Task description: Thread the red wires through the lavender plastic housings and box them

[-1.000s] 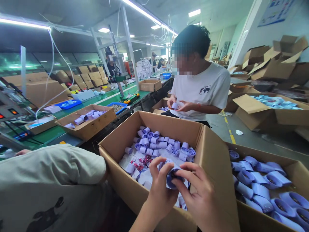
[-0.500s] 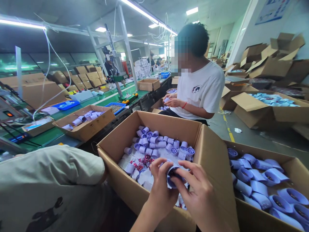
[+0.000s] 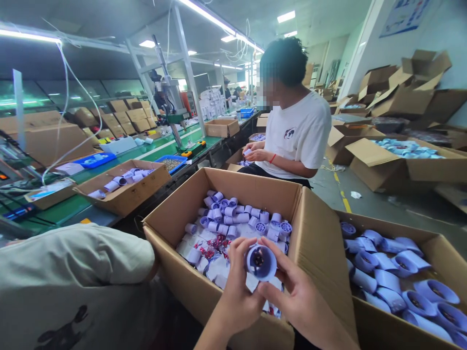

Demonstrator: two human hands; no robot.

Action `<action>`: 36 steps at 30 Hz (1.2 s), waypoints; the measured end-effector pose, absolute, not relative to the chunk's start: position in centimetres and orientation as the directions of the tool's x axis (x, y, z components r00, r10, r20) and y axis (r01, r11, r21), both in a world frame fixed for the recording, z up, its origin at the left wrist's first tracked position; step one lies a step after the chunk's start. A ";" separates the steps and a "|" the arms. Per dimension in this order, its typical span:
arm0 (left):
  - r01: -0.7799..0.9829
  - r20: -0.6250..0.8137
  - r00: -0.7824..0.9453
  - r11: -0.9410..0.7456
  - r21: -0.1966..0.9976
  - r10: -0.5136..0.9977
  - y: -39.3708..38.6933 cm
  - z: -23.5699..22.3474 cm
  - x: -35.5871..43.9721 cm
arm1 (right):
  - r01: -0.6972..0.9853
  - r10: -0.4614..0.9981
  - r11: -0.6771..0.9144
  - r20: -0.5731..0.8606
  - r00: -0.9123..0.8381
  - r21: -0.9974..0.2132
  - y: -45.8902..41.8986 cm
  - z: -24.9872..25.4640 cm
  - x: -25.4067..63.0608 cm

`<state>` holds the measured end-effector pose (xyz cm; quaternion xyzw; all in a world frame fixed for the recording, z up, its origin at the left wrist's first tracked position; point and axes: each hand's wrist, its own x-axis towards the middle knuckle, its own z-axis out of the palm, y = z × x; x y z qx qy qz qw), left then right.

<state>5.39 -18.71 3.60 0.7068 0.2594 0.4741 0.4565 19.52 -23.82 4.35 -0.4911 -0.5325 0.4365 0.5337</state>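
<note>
Between my two hands, over a large cardboard box [image 3: 321, 262], is a purple plastic cylinder [image 3: 269, 265] with its open end facing me. A dark round part shows deep inside it. My left hand [image 3: 237, 287] grips the cylinder from the left, fingers curled over its side. My right hand [image 3: 292, 287] closes on it from the right, the thumb below the rim. Inside the box lie several more purple cylinders [image 3: 233, 214], a cluster of small red parts with wires [image 3: 215, 245], and white sheets or pads partly hidden by my hands.
At right stands another box [image 3: 447, 255] with several wider purple cylinders [image 3: 388, 279]. A seated co-worker [image 3: 297, 131] handles a small purple part across from me. Close on the left is another person's sleeve [image 3: 120, 253]. A green conveyor [image 3: 156, 151] carries an open carton [image 3: 127, 197].
My right fingers have come out of the cylinder's opening and now hold its outside. The cylinder has turned so its open end faces me. The view has shifted slightly.
</note>
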 end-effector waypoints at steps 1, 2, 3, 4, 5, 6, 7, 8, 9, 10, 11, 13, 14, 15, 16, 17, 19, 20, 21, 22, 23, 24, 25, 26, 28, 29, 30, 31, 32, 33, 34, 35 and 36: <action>-0.164 0.407 0.448 -0.375 0.913 0.796 -18.6 3.8 5.2 | 0.114 0.979 0.173 0.183 0.086 -0.978 -23.7 4.2 19.4; -0.266 0.371 0.480 -0.271 0.925 0.795 -18.6 4.0 5.0 | 0.192 0.962 0.219 0.245 0.120 -0.957 -23.6 4.0 19.3; -0.354 0.323 0.508 -0.148 0.923 0.799 -18.5 4.3 4.9 | 0.285 0.935 0.273 0.323 0.147 -0.919 -23.5 3.9 19.2; -0.413 0.267 0.525 -0.033 0.910 0.808 -18.4 4.6 4.7 | 0.381 0.895 0.331 0.415 0.163 -0.863 -23.4 3.7 19.1; -0.437 0.209 0.524 0.050 0.898 0.826 -18.5 4.9 4.6 | 0.472 0.845 0.384 0.508 0.167 -0.794 -23.3 3.6 18.9; -0.425 0.151 0.503 0.091 0.901 0.851 -18.5 5.3 4.5 | 0.552 0.792 0.424 0.590 0.159 -0.718 -23.2 3.6 18.8; -0.386 0.101 0.466 0.100 0.917 0.879 -18.7 5.7 4.5 | 0.620 0.740 0.449 0.657 0.146 -0.644 -23.2 3.6 18.7; -0.340 0.066 0.417 0.088 0.936 0.906 -18.8 6.1 4.6 | 0.674 0.695 0.461 0.707 0.130 -0.577 -23.1 3.7 18.6; -0.296 0.039 0.375 0.080 0.952 0.926 -19.0 6.4 4.8 | 0.716 0.660 0.465 0.743 0.112 -0.521 -23.1 3.8 18.6; -0.261 0.008 0.347 0.088 0.961 0.938 -19.1 6.8 4.9 | 0.748 0.634 0.463 0.767 0.095 -0.475 -23.0 3.9 18.6; -0.241 -0.028 0.332 0.113 0.964 0.943 -19.3 7.1 5.1 | 0.773 0.614 0.462 0.786 0.077 -0.436 -23.0 4.1 18.6; -0.224 -0.099 0.315 0.175 0.959 0.944 -19.3 7.6 5.3 | 0.803 0.576 0.471 0.817 0.033 -0.365 -23.0 4.5 18.7; -0.212 -0.129 0.309 0.200 0.956 0.942 -19.3 7.8 5.3 | 0.809 0.561 0.482 0.828 0.009 -0.336 -23.0 4.6 18.8; -0.197 -0.153 0.304 0.219 0.956 0.940 -19.2 8.1 5.4 | 0.811 0.549 0.494 0.836 -0.012 -0.314 -23.0 4.8 18.9; -0.183 -0.169 0.298 0.230 0.956 0.939 -19.1 8.3 5.3 | 0.809 0.545 0.506 0.838 -0.030 -0.300 -23.0 4.8 19.0; -0.166 -0.183 0.297 0.240 0.957 0.937 -19.0 8.5 5.3 | 0.806 0.547 0.514 0.836 -0.044 -0.293 -23.0 4.8 19.1; -0.118 -0.197 0.298 0.241 0.963 0.934 -18.8 9.0 5.2 | 0.800 0.560 0.521 0.826 -0.058 -0.297 -23.0 4.8 19.3; -0.087 -0.192 0.298 0.227 0.970 0.935 -18.8 9.2 5.2 | 0.799 0.570 0.519 0.819 -0.059 -0.304 -23.0 4.7 19.3; -0.055 -0.180 0.300 0.206 0.977 0.937 -18.7 9.4 5.2 | 0.798 0.582 0.515 0.811 -0.057 -0.313 -23.0 4.6 19.4; -0.028 -0.164 0.306 0.182 0.983 0.938 -18.7 9.6 5.2 | 0.797 0.589 0.511 0.806 -0.051 -0.323 -23.0 4.5 19.4; -0.010 -0.150 0.317 0.162 0.987 0.936 -18.6 9.7 5.2 | 0.796 0.596 0.505 0.802 -0.043 -0.333 -23.0 4.5 19.5; -0.003 -0.140 0.331 0.149 0.989 0.933 -18.6 9.8 5.2 | 0.796 0.603 0.499 0.797 -0.035 -0.343 -23.0 4.5 19.5; -0.006 -0.134 0.343 0.145 0.989 0.930 -18.6 9.8 5.2 | 0.796 0.606 0.495 0.795 -0.029 -0.348 -22.9 4.5 19.6; -0.012 -0.129 0.348 0.142 0.990 0.928 -18.5 9.8 5.2 | 0.796 0.607 0.493 0.794 -0.025 -0.352 -22.8 4.5 19.6; -0.006 -0.112 0.342 0.121 0.993 0.933 -18.4 9.7 5.3 | 0.794 0.605 0.495 0.796 -0.024 -0.353 -22.7 4.5 19.6; 0.010 -0.094 0.332 0.096 0.995 0.939 -18.4 9.7 5.3 | 0.790 0.604 0.500 0.797 -0.026 -0.354 -22.6 4.5 19.7; 0.032 -0.070 0.324 0.063 0.998 0.943 -18.4 9.6 5.3 | 0.785 0.602 0.507 0.798 -0.028 -0.355 -22.5 4.4 19.7; 0.056 -0.044 0.327 0.027 0.998 0.944 -18.4 9.6 5.4 | 0.780 0.603 0.512 0.797 -0.030 -0.359 -22.4 4.4 19.8; 0.080 -0.020 0.340 -0.008 0.997 0.940 -18.4 9.5 5.4 | 0.776 0.605 0.519 0.795 -0.039 -0.357 -22.3 4.3 19.8; 0.101 0.003 0.355 -0.042 0.994 0.935 -18.4 9.4 5.5 | 0.774 0.604 0.526 0.795 -0.049 -0.352 -22.2 4.2 19.8; 0.122 0.026 0.368 -0.076 0.990 0.929 -18.5 9.4 5.6 | 0.775 0.601 0.532 0.797 -0.062 -0.341 -22.1 4.1 19.8; 0.148 0.042 0.378 -0.105 0.983 0.925 -18.5 9.4 5.7 | 0.778 0.596 0.538 0.799 -0.078 -0.325 -22.0 4.0 19.8; 0.178 0.052 0.381 -0.129 0.976 0.923 -18.5 9.3 5.9 | 0.782 0.589 0.542 0.803 -0.093 -0.307 -22.0 3.9 19.8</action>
